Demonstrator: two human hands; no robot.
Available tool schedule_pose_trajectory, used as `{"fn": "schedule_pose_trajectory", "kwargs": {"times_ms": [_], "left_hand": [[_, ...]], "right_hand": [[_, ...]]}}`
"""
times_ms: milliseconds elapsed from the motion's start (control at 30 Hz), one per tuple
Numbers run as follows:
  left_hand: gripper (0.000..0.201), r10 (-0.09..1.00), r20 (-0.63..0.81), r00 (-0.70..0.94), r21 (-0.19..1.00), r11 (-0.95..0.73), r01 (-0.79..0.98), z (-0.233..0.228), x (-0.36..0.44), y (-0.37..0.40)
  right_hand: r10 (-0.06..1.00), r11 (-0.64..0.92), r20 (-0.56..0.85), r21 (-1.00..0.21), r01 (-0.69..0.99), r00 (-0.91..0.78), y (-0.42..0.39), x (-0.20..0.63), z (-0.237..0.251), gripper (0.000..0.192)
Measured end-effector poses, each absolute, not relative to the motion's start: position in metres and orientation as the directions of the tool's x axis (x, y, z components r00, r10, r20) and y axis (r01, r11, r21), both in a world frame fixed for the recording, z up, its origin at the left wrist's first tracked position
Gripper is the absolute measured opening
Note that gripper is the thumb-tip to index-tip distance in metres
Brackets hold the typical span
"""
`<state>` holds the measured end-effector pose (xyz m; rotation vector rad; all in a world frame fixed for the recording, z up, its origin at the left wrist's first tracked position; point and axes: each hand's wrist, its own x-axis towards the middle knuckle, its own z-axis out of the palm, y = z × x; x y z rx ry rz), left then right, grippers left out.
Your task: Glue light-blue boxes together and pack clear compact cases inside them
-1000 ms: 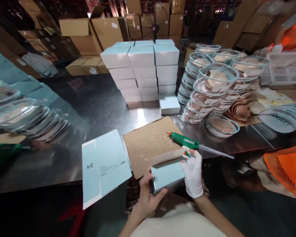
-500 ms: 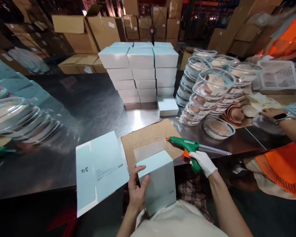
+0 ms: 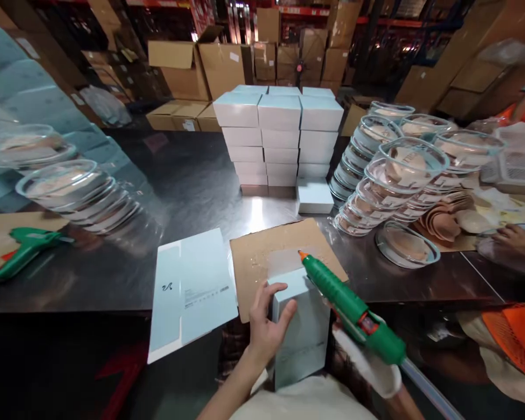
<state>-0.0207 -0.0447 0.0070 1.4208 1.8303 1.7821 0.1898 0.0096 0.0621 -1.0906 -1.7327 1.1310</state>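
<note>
My bare left hand (image 3: pixel 265 324) grips the upper left of a light-blue box (image 3: pixel 304 332) that stands upright against my lap at the table edge. A pale translucent flap (image 3: pixel 284 262) stands up at the box's top. In my right hand (image 3: pixel 367 359), which wears a white glove, is a green glue gun (image 3: pixel 341 297) with a clear glue stick out of its back end. Its orange nozzle points up and left, above the flap. Under them lies a cardboard sheet (image 3: pixel 247 256) with bits of glue. An opened light-blue box cover (image 3: pixel 196 291) lies flat to the left.
White boxes with blue tops (image 3: pixel 280 137) are stacked at the back. Clear round containers (image 3: pixel 376 181) stand in piles on the right, beside a co-worker's hand (image 3: pixel 518 236). On the left are more round containers (image 3: pixel 79 192) and another green glue gun (image 3: pixel 26 248).
My right hand has lifted the glue gun off the table and swung it over the box's top. The left hand stays on the box. The view has turned somewhat left.
</note>
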Motion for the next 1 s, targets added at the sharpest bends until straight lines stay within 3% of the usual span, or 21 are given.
{"fn": "schedule_pose_trajectory", "kwargs": {"times_ms": [167,300,433,533,667,733,800,900,1000], "left_hand": [[0.018,0.718,0.512,-0.472,0.821,-0.248,0.515,0.007,-0.018,-0.047],[0.018,0.72,0.516,-0.464,0.815,-0.247,0.524,0.006,-0.017,-0.05],[0.019,0.72,0.488,-0.493,0.832,-0.215,0.511,0.002,-0.017,-0.053],[0.021,0.722,0.441,-0.533,0.859,-0.168,0.484,-0.003,-0.02,-0.056],[0.025,0.736,0.366,-0.57,0.895,-0.111,0.431,-0.01,-0.029,-0.059],[0.026,0.736,0.342,-0.585,0.911,-0.106,0.399,-0.012,-0.034,-0.059],[0.027,0.741,0.322,-0.59,0.927,-0.118,0.357,-0.012,-0.038,-0.059],[0.03,0.747,0.303,-0.591,0.943,-0.144,0.301,-0.01,-0.043,-0.059],[0.033,0.74,0.296,-0.604,0.949,-0.156,0.275,-0.01,-0.045,-0.06]], "right_hand": [[0.751,0.638,0.462,-0.694,0.335,-0.472,0.002,0.164,0.07,0.002],[0.678,0.73,0.559,-0.591,0.343,-0.478,0.006,0.149,0.076,0.011],[0.686,0.727,0.548,-0.548,0.415,-0.478,0.013,0.156,0.065,0.004],[0.808,0.585,0.436,-0.677,0.447,-0.396,0.019,0.176,0.048,0.009],[0.971,0.225,0.168,-0.882,0.415,-0.17,0.032,0.205,0.032,0.023],[0.993,0.104,0.07,-0.907,0.408,-0.096,0.042,0.208,0.027,0.029],[0.991,-0.09,-0.117,-0.94,0.33,-0.063,0.053,0.2,0.023,0.035],[0.922,-0.352,-0.372,-0.92,0.176,-0.103,0.075,0.181,0.016,0.046],[0.914,-0.358,-0.385,-0.914,0.193,-0.129,0.102,0.18,0.016,0.052]]}}
